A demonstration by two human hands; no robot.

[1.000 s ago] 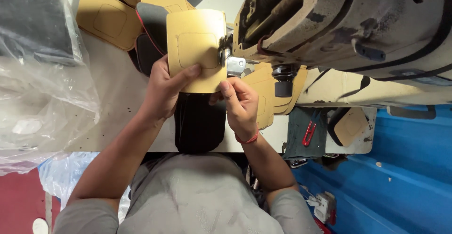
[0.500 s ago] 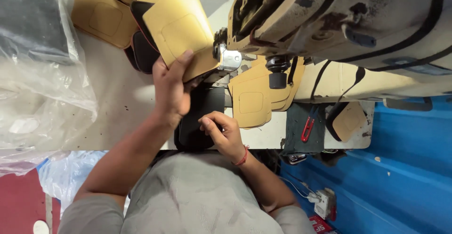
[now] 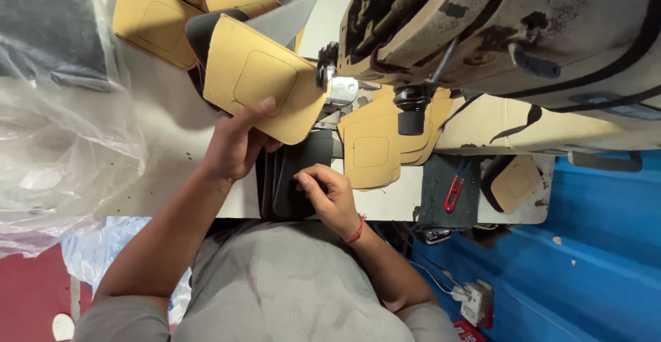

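Head view is showing the left hand gripping a tan panel at eleven o'clock of the sewing machine's presser foot — the right hand is pinching the black pieces at six — aligning looks next.

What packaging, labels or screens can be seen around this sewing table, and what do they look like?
Clear crumpled plastic bag: on the table's left side, see-through, dark fabric inside.
Bluish clear plastic bag: below the table edge, by the person's left arm.
Small red packet corner: bottom edge, near a white wall socket; too small to describe further.
No screens or signs.
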